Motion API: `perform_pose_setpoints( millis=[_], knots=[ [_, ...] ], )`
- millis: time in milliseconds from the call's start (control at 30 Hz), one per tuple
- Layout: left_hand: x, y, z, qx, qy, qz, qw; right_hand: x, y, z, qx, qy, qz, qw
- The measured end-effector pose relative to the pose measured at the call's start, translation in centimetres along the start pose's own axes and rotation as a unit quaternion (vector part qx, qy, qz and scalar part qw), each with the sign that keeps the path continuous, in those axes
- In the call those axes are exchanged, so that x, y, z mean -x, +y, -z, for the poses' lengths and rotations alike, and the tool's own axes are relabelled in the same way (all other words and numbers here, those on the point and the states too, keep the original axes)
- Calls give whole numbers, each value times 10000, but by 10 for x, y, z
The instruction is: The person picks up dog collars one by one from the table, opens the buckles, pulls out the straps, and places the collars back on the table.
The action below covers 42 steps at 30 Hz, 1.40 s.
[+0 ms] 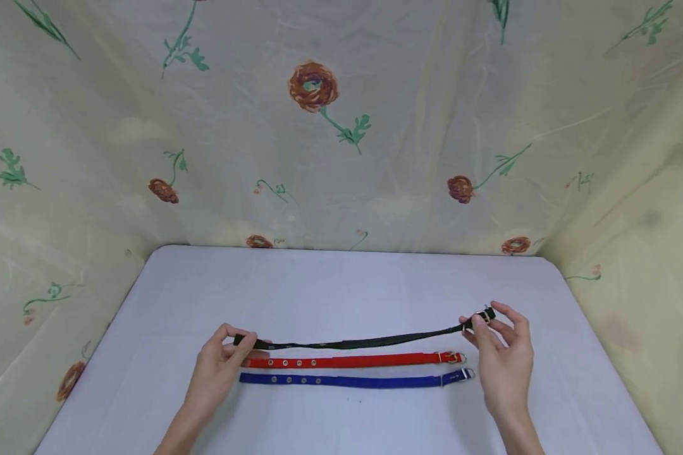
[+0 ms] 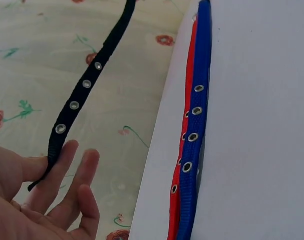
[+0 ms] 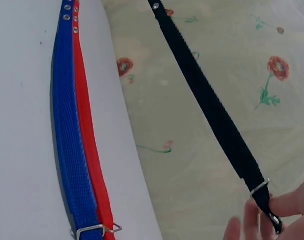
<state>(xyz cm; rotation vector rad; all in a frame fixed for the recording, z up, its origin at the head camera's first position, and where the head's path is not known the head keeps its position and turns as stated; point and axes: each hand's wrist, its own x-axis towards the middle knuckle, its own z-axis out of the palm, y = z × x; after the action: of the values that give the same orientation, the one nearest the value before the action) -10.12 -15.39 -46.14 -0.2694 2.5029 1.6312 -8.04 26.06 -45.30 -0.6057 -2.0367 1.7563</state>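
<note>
A black collar (image 1: 370, 343) with metal eyelets is stretched between both hands, raised off the table. My left hand (image 1: 219, 361) pinches its eyelet end between thumb and fingers. At the other end, my right hand (image 1: 506, 360) pinches the collar close to its metal buckle (image 1: 482, 316). Just nearer than the black one, a red collar (image 1: 375, 361) lies straight across the table, its left tip close to the left hand. Parallel to it lies a blue collar (image 1: 375, 382), also with eyelets at the left and a buckle at the right.
The white table (image 1: 341, 284) has rounded far corners. A pale cloth (image 1: 375, 189) printed with flowers hangs behind it and along both sides. Two small dark specks (image 1: 353, 400) mark the tabletop below the blue collar.
</note>
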Motion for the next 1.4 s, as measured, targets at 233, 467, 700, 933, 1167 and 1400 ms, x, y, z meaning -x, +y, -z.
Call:
perform_pose_setpoints(
  millis=[233, 467, 700, 933, 1167, 1400],
  knots=[
    [-13, -5, 9, -252, 88, -104, 9996, -15, 13, 6, 1038, 21, -594, 9928],
    [-25, -12, 16, -453, -477, -26, 9978, -25, 22, 6, 2091, -294, -533, 9760],
    [-37, -14, 11, -131, -260, 264, 9992, -32, 33, 3, 2812, -742, 67, 9568],
    [-47, -16, 14, -1212, 130, -52, 9925, -43, 41, -1, 3383, -1313, 498, 9305],
    [-53, -20, 6, -2042, 84, -415, 9780, -54, 48, -6, 3749, -1767, 693, 9074],
    [-58, -23, -3, -2344, 162, -210, 9718, -57, 53, -9, 3845, -1799, 772, 9021]
  ],
)
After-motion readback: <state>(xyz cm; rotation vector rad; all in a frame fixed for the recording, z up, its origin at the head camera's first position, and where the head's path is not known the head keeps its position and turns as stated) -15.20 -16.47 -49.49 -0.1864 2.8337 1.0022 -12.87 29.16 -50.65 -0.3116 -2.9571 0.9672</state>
